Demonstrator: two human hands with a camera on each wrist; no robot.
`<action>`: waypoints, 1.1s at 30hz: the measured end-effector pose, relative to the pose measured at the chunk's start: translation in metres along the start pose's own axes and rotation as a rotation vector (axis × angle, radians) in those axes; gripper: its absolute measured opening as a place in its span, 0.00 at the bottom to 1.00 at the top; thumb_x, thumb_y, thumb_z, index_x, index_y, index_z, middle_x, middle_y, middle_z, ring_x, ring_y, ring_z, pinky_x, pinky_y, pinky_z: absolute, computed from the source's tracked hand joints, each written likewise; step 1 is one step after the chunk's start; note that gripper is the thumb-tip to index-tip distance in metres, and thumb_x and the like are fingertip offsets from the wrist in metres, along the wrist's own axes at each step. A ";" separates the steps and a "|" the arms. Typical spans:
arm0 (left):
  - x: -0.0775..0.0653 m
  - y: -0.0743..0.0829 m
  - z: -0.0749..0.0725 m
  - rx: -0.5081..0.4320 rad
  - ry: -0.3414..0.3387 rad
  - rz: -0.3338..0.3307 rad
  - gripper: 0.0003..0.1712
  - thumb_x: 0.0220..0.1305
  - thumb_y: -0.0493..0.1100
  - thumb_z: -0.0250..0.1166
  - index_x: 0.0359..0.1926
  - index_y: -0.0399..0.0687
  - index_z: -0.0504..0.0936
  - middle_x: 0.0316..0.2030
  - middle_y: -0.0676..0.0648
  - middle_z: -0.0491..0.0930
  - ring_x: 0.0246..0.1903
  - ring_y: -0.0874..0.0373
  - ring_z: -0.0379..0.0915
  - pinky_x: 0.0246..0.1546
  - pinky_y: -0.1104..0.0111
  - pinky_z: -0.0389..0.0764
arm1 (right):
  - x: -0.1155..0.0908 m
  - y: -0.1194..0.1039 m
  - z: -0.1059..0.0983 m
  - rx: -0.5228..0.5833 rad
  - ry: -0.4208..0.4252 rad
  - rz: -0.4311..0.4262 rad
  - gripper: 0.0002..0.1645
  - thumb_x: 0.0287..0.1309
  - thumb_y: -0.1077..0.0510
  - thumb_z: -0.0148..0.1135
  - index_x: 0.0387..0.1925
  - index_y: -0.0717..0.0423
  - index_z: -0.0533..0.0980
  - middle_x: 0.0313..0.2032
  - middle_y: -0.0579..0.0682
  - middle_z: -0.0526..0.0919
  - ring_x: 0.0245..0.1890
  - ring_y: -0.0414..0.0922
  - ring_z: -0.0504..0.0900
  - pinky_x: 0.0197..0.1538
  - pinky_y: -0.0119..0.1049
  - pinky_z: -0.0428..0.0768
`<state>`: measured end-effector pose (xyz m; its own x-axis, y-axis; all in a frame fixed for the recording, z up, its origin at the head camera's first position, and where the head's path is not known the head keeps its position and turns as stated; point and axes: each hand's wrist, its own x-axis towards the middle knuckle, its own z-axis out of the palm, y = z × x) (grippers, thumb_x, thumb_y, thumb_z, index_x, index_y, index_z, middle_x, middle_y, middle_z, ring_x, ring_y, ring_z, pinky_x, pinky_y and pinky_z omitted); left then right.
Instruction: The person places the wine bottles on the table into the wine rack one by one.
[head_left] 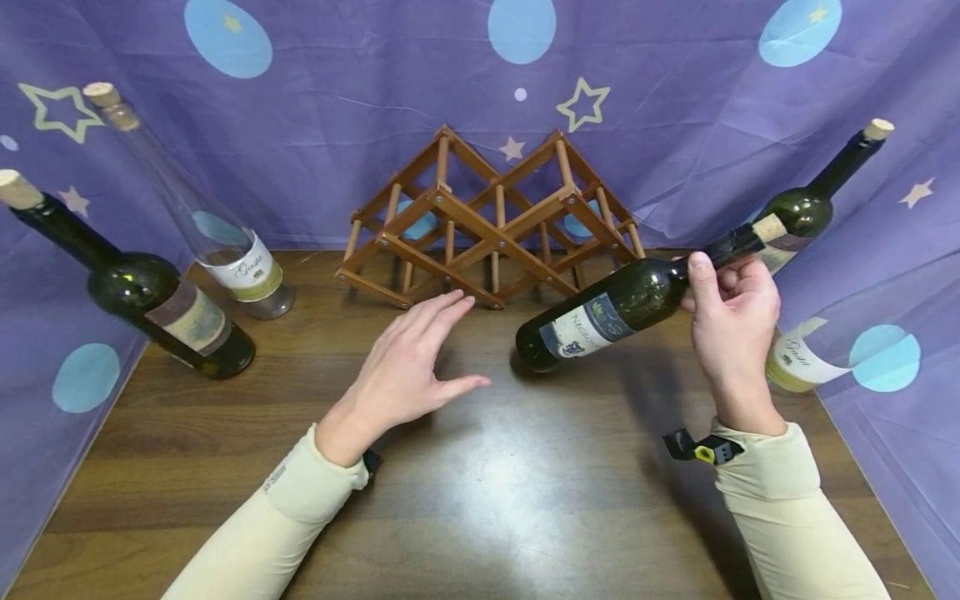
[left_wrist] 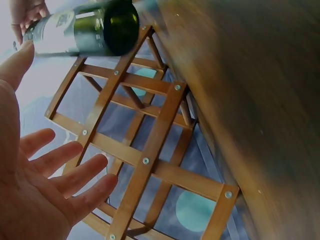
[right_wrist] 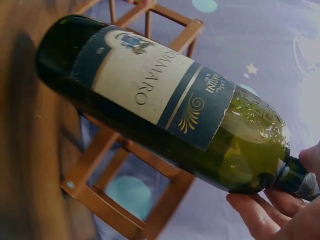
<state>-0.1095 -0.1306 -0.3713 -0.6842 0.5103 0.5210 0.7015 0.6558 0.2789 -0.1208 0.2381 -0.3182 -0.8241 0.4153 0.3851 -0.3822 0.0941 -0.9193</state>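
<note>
By its neck my right hand point(head_left: 731, 333) grips a dark green wine bottle point(head_left: 637, 304), corked, with a white and blue label. The bottle tilts, its base low and to the left, its cork up to the right; in the right wrist view the labelled bottle point(right_wrist: 145, 90) fills the middle. My left hand point(head_left: 408, 358) hovers over the table with fingers spread and thumb out, holding nothing. In the left wrist view the left palm point(left_wrist: 45, 190) faces the wooden wine rack. That folding wine rack point(head_left: 501, 243) stands behind both hands, its slots without bottles.
At the left stand a dark corked bottle point(head_left: 172, 308) and a clear corked bottle point(head_left: 240, 258). At the right are another dark bottle point(head_left: 798, 208) and a clear bottle point(head_left: 798, 362). A purple patterned cloth point(head_left: 645, 75) hangs around the wooden table point(head_left: 495, 517).
</note>
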 end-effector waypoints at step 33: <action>0.014 0.017 0.034 0.065 -0.121 -0.050 0.67 0.49 0.64 0.85 0.81 0.44 0.61 0.74 0.38 0.69 0.69 0.40 0.69 0.67 0.45 0.73 | -0.053 0.041 0.050 0.363 -0.051 0.352 0.10 0.75 0.57 0.64 0.46 0.59 0.75 0.35 0.49 0.89 0.33 0.42 0.91 0.30 0.35 0.88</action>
<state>-0.1137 -0.0933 -0.3867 -0.7395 0.5373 0.4056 0.6547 0.7143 0.2474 -0.1136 0.1747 -0.3727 -0.9450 0.3197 0.0690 -0.1909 -0.3676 -0.9102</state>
